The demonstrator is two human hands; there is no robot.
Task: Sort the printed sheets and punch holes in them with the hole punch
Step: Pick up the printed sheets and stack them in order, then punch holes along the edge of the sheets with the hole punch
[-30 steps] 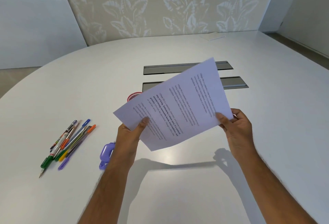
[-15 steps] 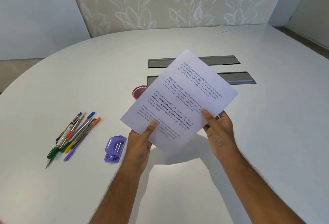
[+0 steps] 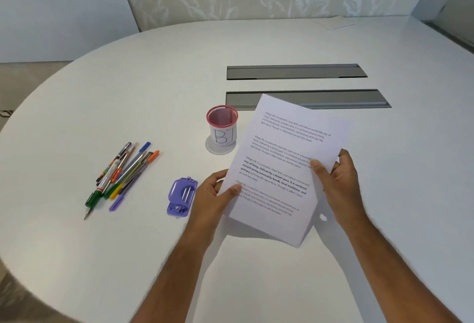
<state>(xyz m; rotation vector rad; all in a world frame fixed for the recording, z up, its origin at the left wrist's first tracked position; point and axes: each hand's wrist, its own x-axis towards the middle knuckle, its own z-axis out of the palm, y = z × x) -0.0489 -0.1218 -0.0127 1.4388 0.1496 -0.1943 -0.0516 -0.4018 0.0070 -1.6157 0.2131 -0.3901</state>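
I hold the printed sheets (image 3: 282, 158) above the white table (image 3: 154, 79), tilted with their top edge to the upper right. My left hand (image 3: 214, 197) grips their lower left edge, thumb on the text. My right hand (image 3: 338, 181) grips the right edge, thumb on top. Whether it is one sheet or more I cannot tell. The purple hole punch (image 3: 180, 197) lies flat on the table just left of my left hand, not touched.
A pink mesh cup (image 3: 222, 125) labelled "BI" stands behind the punch, next to the sheets' left edge. Several coloured pens (image 3: 120, 174) lie in a heap at the left. Two grey cable slots (image 3: 296, 71) cross the table's middle. A white card (image 3: 338, 24) lies at the far edge.
The sheets have come down and turned clockwise toward upright, closer to me. The pink cup, hidden behind them before, now shows fully. Both hands keep their grip.
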